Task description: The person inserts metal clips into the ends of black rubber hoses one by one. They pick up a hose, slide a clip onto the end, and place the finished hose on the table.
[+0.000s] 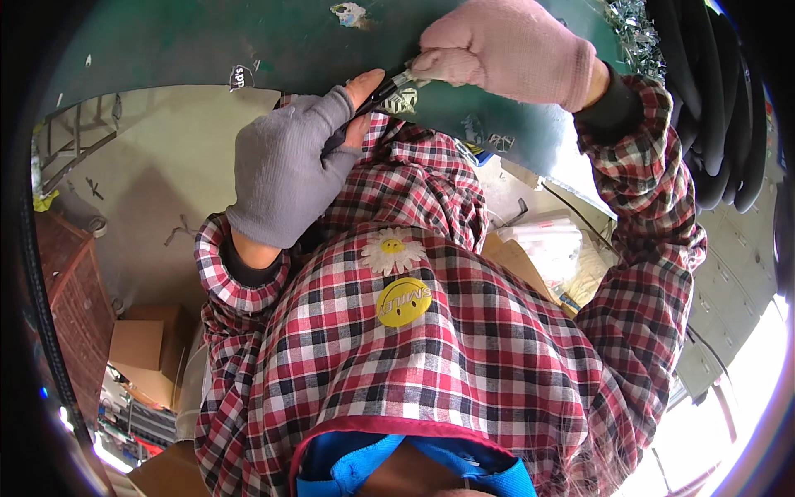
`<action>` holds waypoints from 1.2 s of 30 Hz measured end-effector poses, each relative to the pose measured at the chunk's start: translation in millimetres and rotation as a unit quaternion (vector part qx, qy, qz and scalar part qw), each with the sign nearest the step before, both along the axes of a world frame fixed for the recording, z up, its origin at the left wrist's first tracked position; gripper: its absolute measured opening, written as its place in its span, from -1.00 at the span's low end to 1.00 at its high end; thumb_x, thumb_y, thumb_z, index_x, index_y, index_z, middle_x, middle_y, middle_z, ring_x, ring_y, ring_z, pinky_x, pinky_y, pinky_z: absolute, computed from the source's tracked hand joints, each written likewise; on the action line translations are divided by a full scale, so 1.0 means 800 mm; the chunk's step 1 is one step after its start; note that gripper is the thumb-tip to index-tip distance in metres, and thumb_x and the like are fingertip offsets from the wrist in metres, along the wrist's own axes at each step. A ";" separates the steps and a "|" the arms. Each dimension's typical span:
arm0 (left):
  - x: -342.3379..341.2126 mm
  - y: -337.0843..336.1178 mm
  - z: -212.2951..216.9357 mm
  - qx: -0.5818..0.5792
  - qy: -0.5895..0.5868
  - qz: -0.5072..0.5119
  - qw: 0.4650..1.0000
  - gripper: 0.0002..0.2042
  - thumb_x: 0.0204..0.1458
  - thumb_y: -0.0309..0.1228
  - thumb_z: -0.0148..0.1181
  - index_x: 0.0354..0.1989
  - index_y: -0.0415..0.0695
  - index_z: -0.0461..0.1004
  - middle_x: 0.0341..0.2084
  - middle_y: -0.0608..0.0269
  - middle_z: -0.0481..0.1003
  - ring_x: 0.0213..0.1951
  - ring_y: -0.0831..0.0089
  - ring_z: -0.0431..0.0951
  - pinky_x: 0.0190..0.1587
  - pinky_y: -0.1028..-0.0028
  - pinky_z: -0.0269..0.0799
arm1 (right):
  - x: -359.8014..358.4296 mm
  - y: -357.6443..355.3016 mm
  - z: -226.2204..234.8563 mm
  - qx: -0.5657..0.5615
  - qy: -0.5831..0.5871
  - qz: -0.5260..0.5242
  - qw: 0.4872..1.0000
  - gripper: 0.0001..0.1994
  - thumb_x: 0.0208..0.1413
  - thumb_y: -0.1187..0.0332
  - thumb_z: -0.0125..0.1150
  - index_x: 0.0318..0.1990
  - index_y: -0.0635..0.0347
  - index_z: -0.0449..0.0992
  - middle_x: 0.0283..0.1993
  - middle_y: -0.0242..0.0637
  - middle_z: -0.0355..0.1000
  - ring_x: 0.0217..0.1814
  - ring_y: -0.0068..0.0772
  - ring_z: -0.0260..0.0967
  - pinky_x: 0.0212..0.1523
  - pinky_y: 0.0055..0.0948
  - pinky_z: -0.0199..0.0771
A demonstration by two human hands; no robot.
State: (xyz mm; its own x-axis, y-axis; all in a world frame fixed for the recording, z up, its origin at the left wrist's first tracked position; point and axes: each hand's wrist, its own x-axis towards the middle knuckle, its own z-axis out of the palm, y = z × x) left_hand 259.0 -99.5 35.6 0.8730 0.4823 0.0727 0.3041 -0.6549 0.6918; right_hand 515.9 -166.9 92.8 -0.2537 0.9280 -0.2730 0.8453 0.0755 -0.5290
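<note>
My left hand (294,157), in a grey glove with bare thumb and fingertip showing, is closed around a slim black piece (383,93) near the front edge of the green tabletop (273,41). The piece slants up to the right and has a pale, shiny stretch towards its upper end. There my right hand (505,54), in a pale pink glove, pinches it with fingers bent. Its upper tip is hidden in that glove, and its exact kind I cannot make out. Just under it lies a patterned black-and-pale scrap (403,101).
Black tubes (712,108) hang in a bunch at the right, beside a heap of shiny silvery clippings (636,37). Scraps stick to the tabletop. Below it on the right is an open carton with clear plastic bags (546,248). Cardboard boxes (141,344) and a red-brown cabinet (70,290) stand left.
</note>
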 end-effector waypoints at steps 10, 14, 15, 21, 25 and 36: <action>-0.001 -0.004 0.000 -0.003 -0.001 0.004 1.000 -0.58 0.13 -0.49 0.26 0.19 0.08 0.54 -0.42 0.01 0.59 -0.49 0.26 0.60 -0.35 0.42 0.49 | -0.005 -0.001 -0.005 0.001 -0.025 0.015 1.000 -0.64 0.23 0.02 0.16 -0.42 0.11 0.57 -0.46 -0.07 0.47 -0.34 0.12 0.45 -0.33 -0.08 0.45; -0.002 -0.004 -0.008 0.016 -0.030 0.015 0.999 -0.59 0.11 -0.34 0.31 0.17 0.19 0.55 -0.56 0.17 0.53 -0.51 0.26 0.56 -0.44 0.32 0.47 | -0.012 0.007 -0.006 -0.022 -0.019 0.016 0.999 -0.68 0.21 0.07 0.17 -0.39 0.12 0.59 -0.46 -0.09 0.48 -0.33 0.09 0.46 -0.31 -0.11 0.46; -0.002 -0.004 -0.011 0.016 -0.041 0.016 0.999 -0.59 0.11 -0.33 0.31 0.17 0.19 0.55 -0.55 0.17 0.53 -0.51 0.25 0.56 -0.44 0.32 0.47 | -0.014 0.010 -0.005 -0.038 -0.023 0.012 0.999 -0.69 0.21 0.08 0.17 -0.38 0.12 0.60 -0.45 -0.09 0.49 -0.33 0.08 0.47 -0.30 -0.12 0.46; -0.006 -0.005 -0.010 0.008 -0.017 0.000 1.000 -0.61 0.15 -0.39 0.26 0.19 0.13 0.54 -0.52 0.04 0.53 -0.53 0.18 0.52 -0.42 0.34 0.44 | -0.012 0.019 -0.002 -0.146 0.024 0.012 0.989 -0.75 0.15 0.15 0.23 -0.27 0.15 0.64 -0.30 -0.11 0.56 -0.25 -0.01 0.51 -0.23 -0.17 0.49; -0.012 0.001 -0.007 0.056 -0.035 -0.064 0.996 -0.63 0.19 -0.39 0.20 0.20 0.07 0.52 -0.51 -0.06 0.43 -0.55 0.12 0.43 -0.42 0.30 0.36 | 0.011 -0.004 -0.021 -0.165 0.004 -0.015 0.986 -0.63 0.26 0.06 0.15 -0.26 0.19 0.68 -0.42 -0.30 0.59 -0.33 -0.36 0.54 -0.21 -0.38 0.51; -0.294 0.076 0.217 -0.158 -0.069 -0.137 0.975 -0.55 0.16 -0.45 0.30 0.22 -0.21 0.37 -0.04 -0.11 0.45 -0.35 0.35 0.50 -0.32 0.50 0.51 | -0.062 -0.054 -0.049 0.429 -0.043 -0.269 0.861 -0.60 -0.25 0.25 0.43 -0.20 0.17 0.53 -0.24 -0.17 0.45 -0.14 0.00 0.44 -0.14 -0.05 0.49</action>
